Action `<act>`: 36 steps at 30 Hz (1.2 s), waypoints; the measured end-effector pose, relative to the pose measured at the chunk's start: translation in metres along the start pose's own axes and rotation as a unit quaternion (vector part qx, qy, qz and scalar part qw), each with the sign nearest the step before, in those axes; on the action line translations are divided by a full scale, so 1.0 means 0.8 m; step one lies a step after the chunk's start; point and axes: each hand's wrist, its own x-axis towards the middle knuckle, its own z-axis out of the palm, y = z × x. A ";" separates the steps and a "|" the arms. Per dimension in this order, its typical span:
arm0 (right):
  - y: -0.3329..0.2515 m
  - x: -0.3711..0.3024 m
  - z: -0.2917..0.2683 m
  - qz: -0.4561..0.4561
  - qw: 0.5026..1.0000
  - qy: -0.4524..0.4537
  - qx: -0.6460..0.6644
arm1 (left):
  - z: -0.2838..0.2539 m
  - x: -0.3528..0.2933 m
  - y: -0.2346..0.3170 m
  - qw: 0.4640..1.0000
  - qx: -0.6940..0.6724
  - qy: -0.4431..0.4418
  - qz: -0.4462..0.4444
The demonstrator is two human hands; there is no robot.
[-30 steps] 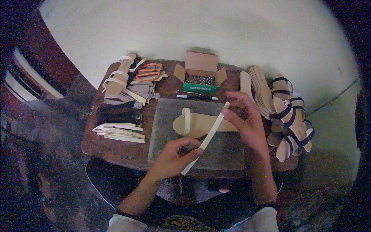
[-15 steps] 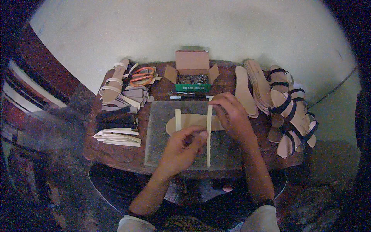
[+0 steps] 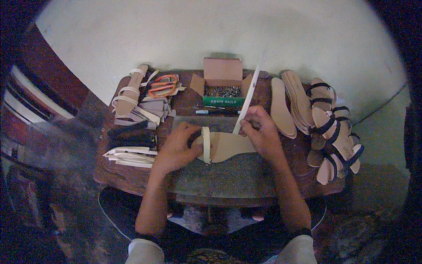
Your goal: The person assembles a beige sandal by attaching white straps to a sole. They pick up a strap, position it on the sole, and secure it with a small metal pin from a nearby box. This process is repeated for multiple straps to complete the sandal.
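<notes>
Green open box [image 3: 223,102] of nails [image 3: 225,91], left fingers [image 3: 187,130] clasping sandal [image 3: 228,146], right fingers [image 3: 249,127] pinching white strip [image 3: 250,97]

At the front of the worktop [image 3: 125,177], a sole [image 3: 231,147] is over a mat [image 3: 220,182]. Behind the mat lies a pen [image 3: 215,112], then a box [image 3: 223,70] with nails [image 3: 223,91] inside. Scissors [image 3: 174,81] lie left, behind strips [image 3: 132,155]; stacked soles [image 3: 296,101], then sandals [image 3: 338,132], right.

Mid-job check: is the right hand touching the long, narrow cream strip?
Touching. The head view shows the right hand with its fingertips closed on the long, narrow cream strip near its lower end.
</notes>
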 end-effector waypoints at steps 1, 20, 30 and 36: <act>-0.006 0.001 0.002 0.018 1.000 -0.010 0.019 | 0.003 0.003 -0.002 0.999 0.017 -0.041 -0.008; -0.017 0.006 0.014 0.005 0.991 -0.135 0.022 | 0.017 -0.001 0.017 0.950 -0.297 -0.086 -0.032; -0.007 0.010 0.015 -0.017 0.985 -0.166 0.035 | 0.017 0.003 0.017 0.963 -0.237 -0.104 -0.075; -0.007 0.009 0.014 -0.018 0.986 -0.163 0.020 | 0.022 0.005 0.019 0.956 -0.274 -0.081 -0.067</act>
